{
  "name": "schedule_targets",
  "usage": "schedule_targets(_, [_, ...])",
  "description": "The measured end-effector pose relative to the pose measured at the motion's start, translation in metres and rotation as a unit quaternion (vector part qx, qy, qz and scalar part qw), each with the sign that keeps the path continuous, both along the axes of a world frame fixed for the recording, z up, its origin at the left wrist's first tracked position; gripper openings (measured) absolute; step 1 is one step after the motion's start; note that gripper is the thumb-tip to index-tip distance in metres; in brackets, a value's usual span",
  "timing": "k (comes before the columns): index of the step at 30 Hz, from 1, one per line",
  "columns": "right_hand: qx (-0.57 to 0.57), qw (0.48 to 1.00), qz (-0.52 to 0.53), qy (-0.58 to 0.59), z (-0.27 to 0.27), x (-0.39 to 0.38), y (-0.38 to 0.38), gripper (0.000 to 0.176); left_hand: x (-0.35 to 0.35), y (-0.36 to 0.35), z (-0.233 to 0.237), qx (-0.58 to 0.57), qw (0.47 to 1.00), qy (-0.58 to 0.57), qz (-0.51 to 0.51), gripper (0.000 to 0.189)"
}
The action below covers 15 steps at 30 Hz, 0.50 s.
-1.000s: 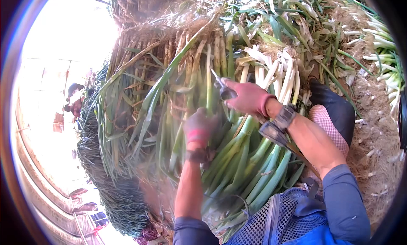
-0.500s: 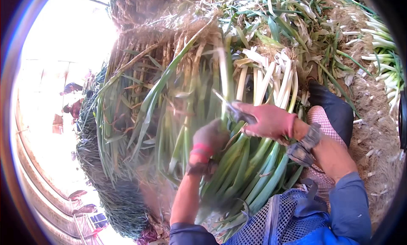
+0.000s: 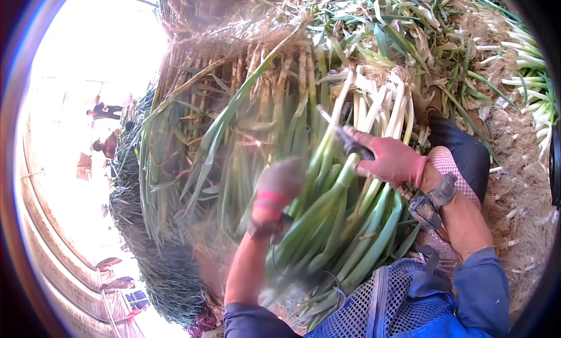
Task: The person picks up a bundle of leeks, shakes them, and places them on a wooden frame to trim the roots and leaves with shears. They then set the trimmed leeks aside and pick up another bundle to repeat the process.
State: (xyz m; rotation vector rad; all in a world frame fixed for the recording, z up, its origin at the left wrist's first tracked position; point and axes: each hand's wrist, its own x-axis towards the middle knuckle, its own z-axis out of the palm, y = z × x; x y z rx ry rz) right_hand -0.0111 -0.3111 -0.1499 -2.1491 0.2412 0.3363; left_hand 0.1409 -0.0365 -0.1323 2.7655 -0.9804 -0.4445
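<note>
My right hand (image 3: pixel 394 159), in a reddish work glove, is closed round the dark handle of a small knife (image 3: pixel 350 145). The blade points up and left over the pale stalks. Beneath this hand lies a bunch of large green onions (image 3: pixel 345 221), white ends up and green leaves down toward my body. My left hand (image 3: pixel 281 177), in a glove with a red cuff, is to the left of the bunch, smeared by motion. Beside it stand untrimmed green onions (image 3: pixel 257 104) with brown outer skins and matted roots.
Stripped leaves and skins (image 3: pixel 403 28) are heaped beyond the bunch. Root trimmings (image 3: pixel 508 203) cover the ground at right, by a row of white-stemmed green onions (image 3: pixel 529 63). More green onions are stacked at left (image 3: pixel 158 268). Other people (image 3: pixel 108 144) are in the far left background.
My left hand has shifted slightly left and a little up, away from the knife. My right hand has moved a little right with the knife, whose blade now points more upward.
</note>
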Motion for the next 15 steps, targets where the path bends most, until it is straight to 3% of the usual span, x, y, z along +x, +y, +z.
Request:
schedule_targets(2, [0.090, 0.994, 0.044, -0.043, 0.005, 0.007, 0.014, 0.086, 0.024, -0.002, -0.007, 0.076, 0.980, -0.166, 0.077, 0.027])
schedule_targets(3, [0.115, 0.990, 0.059, -0.051, 0.012, 0.013, 0.019, 0.086, 0.030, -0.001, -0.011, 0.051, 0.970, -0.224, 0.083, 0.025])
schedule_targets(4, [0.140, 0.986, 0.074, -0.058, 0.024, 0.020, 0.025, 0.086, 0.032, -0.001, -0.013, 0.052, 0.970, -0.224, 0.083, 0.025])
schedule_targets(6, [0.095, 0.990, 0.054, 0.094, 0.050, 0.035, 0.028, 0.087, 0.034, 0.000, -0.017, 0.100, 0.955, -0.255, 0.117, 0.028])
schedule_targets(8, [0.096, 0.994, 0.043, 0.036, 0.016, 0.041, 0.043, 0.088, 0.032, 0.003, -0.020, 0.137, 0.952, -0.242, 0.127, 0.038])
schedule_targets(10, [0.141, 0.983, 0.116, -0.011, 0.014, 0.043, 0.060, 0.087, 0.028, 0.004, -0.016, 0.132, 0.960, -0.213, 0.129, 0.051])
schedule_targets(12, [0.123, 0.985, 0.117, 0.008, 0.015, 0.050, 0.066, 0.087, 0.028, -0.001, -0.011, 0.144, 0.962, -0.182, 0.144, 0.056])
schedule_targets(15, [0.102, 0.994, 0.030, -0.025, 0.015, 0.062, 0.065, 0.084, 0.029, -0.005, -0.009, 0.154, 0.963, -0.156, 0.160, 0.060])
